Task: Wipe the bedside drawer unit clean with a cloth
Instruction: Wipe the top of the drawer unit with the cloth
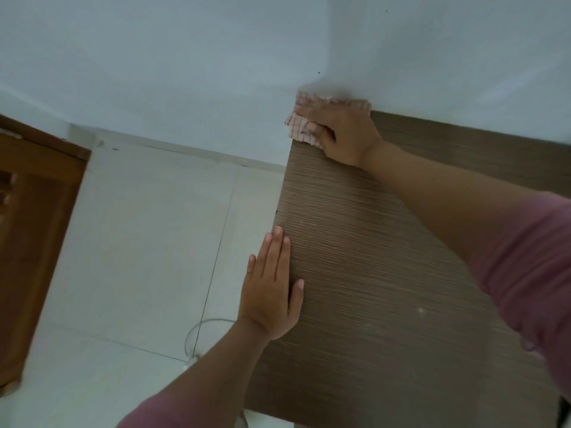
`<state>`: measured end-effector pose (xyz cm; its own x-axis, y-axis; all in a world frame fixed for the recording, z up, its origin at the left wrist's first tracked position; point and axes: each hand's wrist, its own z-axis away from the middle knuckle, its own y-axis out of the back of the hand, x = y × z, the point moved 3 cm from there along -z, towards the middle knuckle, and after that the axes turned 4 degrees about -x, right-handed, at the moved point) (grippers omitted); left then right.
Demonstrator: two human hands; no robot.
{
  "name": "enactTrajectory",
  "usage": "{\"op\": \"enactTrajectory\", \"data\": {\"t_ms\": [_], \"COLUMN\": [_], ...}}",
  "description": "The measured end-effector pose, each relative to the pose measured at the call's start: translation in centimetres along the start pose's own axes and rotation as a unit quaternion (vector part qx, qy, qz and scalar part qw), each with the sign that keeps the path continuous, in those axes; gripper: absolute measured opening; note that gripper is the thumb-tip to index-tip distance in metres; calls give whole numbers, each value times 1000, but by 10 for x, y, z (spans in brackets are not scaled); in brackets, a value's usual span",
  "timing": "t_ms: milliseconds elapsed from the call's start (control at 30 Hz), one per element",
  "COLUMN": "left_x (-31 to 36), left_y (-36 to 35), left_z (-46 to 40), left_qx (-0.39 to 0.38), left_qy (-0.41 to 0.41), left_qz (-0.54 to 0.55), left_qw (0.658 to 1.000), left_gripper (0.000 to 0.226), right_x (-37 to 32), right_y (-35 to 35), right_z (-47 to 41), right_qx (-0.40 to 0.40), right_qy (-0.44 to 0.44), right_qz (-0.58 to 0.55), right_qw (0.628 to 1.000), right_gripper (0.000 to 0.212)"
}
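Drawer unit (386,257): brown wood-grain top, back edge against the white wall (185,57).
Cloth (298,128): pink-and-white checked, bunched at the unit's far left corner, touching the wall.
Right hand (340,131): your palm presses flat on the cloth, fingers spread over it, not curled round it.
Left hand (272,291): flat and empty, fingers together, resting on the top's left edge.
Floor (139,242): pale tiles, a white cable (197,332) looped below.
Left side: wooden door (37,227).
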<state>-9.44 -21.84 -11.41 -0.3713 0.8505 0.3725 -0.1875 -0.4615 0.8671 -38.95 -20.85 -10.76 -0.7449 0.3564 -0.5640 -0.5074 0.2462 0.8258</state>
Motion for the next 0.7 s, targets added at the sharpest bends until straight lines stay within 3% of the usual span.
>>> {"op": "enactTrajectory", "data": {"t_ms": [700], "left_x": [2], "left_y": [0], "left_z": [-1], "left_qx": [40], "left_qy": [-5], "left_qz": [-7], "left_qw": [999], "left_gripper": [67], "right_x": [-52], "right_y": [-38], "right_z": [59], "right_qx": [24], "right_qy": [11], "right_qz": [-23], "right_qw": [999], "right_gripper": [37]}}
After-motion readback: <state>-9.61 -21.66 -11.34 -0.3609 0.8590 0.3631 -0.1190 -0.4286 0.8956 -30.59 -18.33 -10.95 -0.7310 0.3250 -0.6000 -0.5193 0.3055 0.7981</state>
